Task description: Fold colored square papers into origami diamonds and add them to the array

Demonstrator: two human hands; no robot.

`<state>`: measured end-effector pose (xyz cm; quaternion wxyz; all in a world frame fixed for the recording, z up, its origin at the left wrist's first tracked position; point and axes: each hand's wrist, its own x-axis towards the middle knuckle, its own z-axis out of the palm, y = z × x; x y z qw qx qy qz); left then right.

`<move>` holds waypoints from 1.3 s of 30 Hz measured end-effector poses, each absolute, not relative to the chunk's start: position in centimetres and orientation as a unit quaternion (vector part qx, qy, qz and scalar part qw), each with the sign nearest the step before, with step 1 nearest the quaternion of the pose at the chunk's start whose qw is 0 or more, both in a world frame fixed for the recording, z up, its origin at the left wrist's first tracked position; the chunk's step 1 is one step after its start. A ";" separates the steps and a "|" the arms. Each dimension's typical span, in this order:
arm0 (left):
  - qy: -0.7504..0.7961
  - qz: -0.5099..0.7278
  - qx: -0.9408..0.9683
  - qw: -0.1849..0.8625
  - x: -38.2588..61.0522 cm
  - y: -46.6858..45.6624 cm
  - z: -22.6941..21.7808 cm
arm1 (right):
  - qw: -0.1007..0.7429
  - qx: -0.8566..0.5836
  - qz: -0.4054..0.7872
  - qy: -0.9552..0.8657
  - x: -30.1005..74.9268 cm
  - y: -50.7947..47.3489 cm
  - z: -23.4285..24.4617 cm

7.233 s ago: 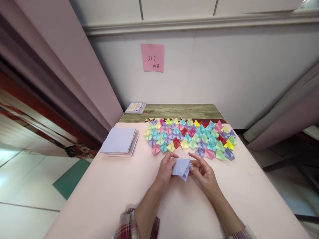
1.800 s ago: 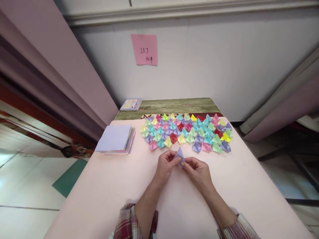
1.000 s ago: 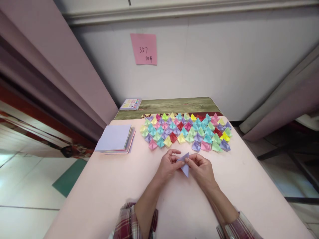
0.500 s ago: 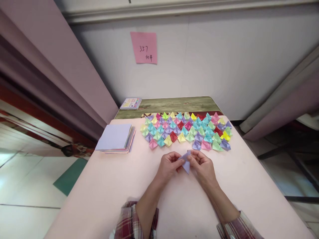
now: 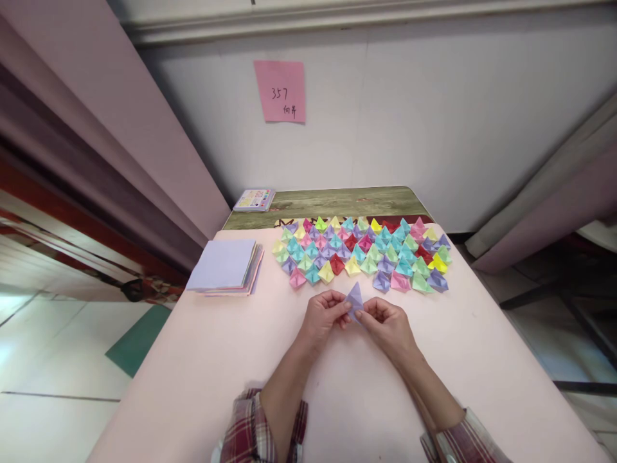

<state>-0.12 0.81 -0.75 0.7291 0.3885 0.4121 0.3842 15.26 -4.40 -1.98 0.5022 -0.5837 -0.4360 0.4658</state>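
Observation:
Both my hands meet over the middle of the pale pink table (image 5: 202,379). My left hand (image 5: 324,318) and my right hand (image 5: 387,323) pinch a small folded lilac paper piece (image 5: 355,297) between their fingertips, its point turned up and away from me. Just beyond it lies a wide patch of several folded paper pieces (image 5: 361,254) in pink, green, blue, yellow, red and purple, packed side by side.
A stack of square coloured paper sheets (image 5: 225,267), lilac on top, lies at the table's left. A small printed packet (image 5: 254,199) rests on the wooden surface (image 5: 337,200) by the wall. A pink note (image 5: 281,90) hangs on the wall. Tiled floor lies on the left.
The lilac paper went from a larger flat fold to a small pointed piece. In the last second I turned it so its tip points up instead of down.

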 end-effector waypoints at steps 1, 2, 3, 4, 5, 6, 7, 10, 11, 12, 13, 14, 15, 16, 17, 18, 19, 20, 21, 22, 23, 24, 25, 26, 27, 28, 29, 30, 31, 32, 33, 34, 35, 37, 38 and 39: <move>0.413 0.379 0.396 0.728 -0.1 0.8 -0.7 | 0.505 -0.582 0.471 -0.429 15.2 -4.4 -1.9; 0.413 0.372 0.405 0.726 -0.1 0.7 -0.7 | 0.508 -0.578 0.479 -0.422 15.2 -4.4 -1.7; 0.412 0.365 0.414 0.725 -0.1 0.6 -0.6 | 0.511 -0.573 0.488 -0.416 15.2 -4.4 -1.6; 0.412 0.358 0.421 0.725 -0.1 0.6 -0.6 | 0.513 -0.567 0.496 -0.411 15.2 -4.4 -1.5; 0.410 0.353 0.425 0.725 0.0 0.5 -0.7 | 0.515 -0.563 0.501 -0.409 15.2 -4.4 -1.5; 0.409 0.351 0.427 0.726 0.0 0.4 -0.7 | 0.516 -0.561 0.502 -0.409 15.3 -4.4 -1.4; 0.407 0.354 0.427 0.726 0.1 0.4 -0.8 | 0.516 -0.562 0.500 -0.410 15.4 -4.4 -1.5; 0.400 0.379 0.426 0.718 0.4 0.2 -0.8 | 0.519 -0.574 0.481 -0.412 15.6 -4.4 -1.8; 0.399 0.384 0.427 0.715 0.5 0.2 -0.8 | 0.525 -0.579 0.471 -0.409 15.6 -4.4 -1.9; 0.399 0.381 0.431 0.714 0.6 0.1 -0.8 | 0.533 -0.585 0.459 -0.404 15.5 -4.4 -2.0; 0.398 0.368 0.440 0.716 0.7 -0.1 -0.8 | 0.544 -0.588 0.448 -0.397 15.4 -4.5 -2.0; 0.397 0.348 0.452 0.719 0.8 -0.2 -0.7 | 0.557 -0.588 0.440 -0.389 15.2 -4.5 -2.0; 0.396 0.326 0.467 0.720 0.8 -0.4 -0.7 | 0.568 -0.582 0.440 -0.382 15.0 -4.5 -1.9; 0.395 0.307 0.482 0.719 0.9 -0.5 -0.7 | 0.576 -0.572 0.447 -0.375 14.9 -4.5 -1.8; 0.393 0.295 0.493 0.718 1.0 -0.6 -0.7 | 0.582 -0.561 0.457 -0.371 14.7 -4.5 -1.7; 0.392 0.289 0.501 0.716 1.0 -0.7 -0.7 | 0.585 -0.551 0.466 -0.369 14.6 -4.5 -1.6; 0.391 0.289 0.504 0.714 1.1 -0.8 -0.7 | 0.587 -0.548 0.470 -0.368 14.6 -4.5 -1.5; 0.389 0.292 0.504 0.714 1.1 -0.8 -0.8 | 0.587 -0.551 0.465 -0.368 14.6 -4.5 -1.4; 0.387 0.295 0.501 0.716 1.1 -0.8 -0.8 | 0.589 -0.560 0.453 -0.366 14.8 -4.5 -1.3; 0.386 0.301 0.496 0.717 1.1 -0.7 -0.8 | 0.591 -0.571 0.441 -0.362 14.9 -4.4 -1.2; 0.387 0.311 0.486 0.719 1.1 -0.6 -0.8 | 0.591 -0.580 0.434 -0.356 15.1 -4.4 -1.1; 0.391 0.324 0.473 0.720 1.1 -0.5 -0.8 | 0.590 -0.584 0.435 -0.348 15.3 -4.4 -1.1; 0.397 0.338 0.458 0.720 1.0 -0.4 -0.7 | 0.588 -0.585 0.442 -0.341 15.5 -4.3 -1.0; 0.403 0.355 0.444 0.717 0.9 -0.2 -0.6 | 0.585 -0.581 0.454 -0.337 15.6 -4.3 -1.0; 0.410 0.370 0.432 0.713 0.8 -0.1 -0.6 | 0.582 -0.575 0.468 -0.336 15.6 -4.3 -0.9; 0.415 0.384 0.423 0.708 0.7 0.1 -0.5 | 0.577 -0.567 0.481 -0.338 15.6 -4.3 -0.9; 0.419 0.396 0.416 0.703 0.6 0.2 -0.4 | 0.573 -0.560 0.492 -0.340 15.5 -4.3 -1.0; 0.423 0.406 0.411 0.699 0.5 0.3 -0.3 | 0.570 -0.553 0.502 -0.342 15.5 -4.3 -1.0; 0.426 0.413 0.407 0.694 0.3 0.4 -0.3 | 0.567 -0.548 0.510 -0.345 15.4 -4.3 -1.0; 0.429 0.419 0.405 0.690 0.3 0.5 -0.3 | 0.565 -0.544 0.516 -0.345 15.3 -4.3 -1.1; 0.432 0.423 0.405 0.686 0.2 0.5 -0.3 | 0.565 -0.543 0.518 -0.344 15.2 -4.3 -1.2; 0.434 0.426 0.406 0.682 0.1 0.6 -0.4 | 0.567 -0.543 0.518 -0.341 15.2 -4.3 -1.3; 0.435 0.428 0.410 0.678 0.1 0.6 -0.4 | 0.570 -0.542 0.516 -0.338 15.2 -4.2 -1.4; 0.433 0.427 0.418 0.675 0.2 0.5 -0.6 | 0.583 -0.541 0.509 -0.329 15.2 -4.1 -1.6; 0.429 0.425 0.421 0.677 0.3 0.5 -0.7 | 0.589 -0.541 0.505 -0.326 15.2 -4.1 -1.7; 0.425 0.423 0.422 0.680 0.4 0.4 -0.7 | 0.593 -0.541 0.500 -0.324 15.2 -4.1 -1.8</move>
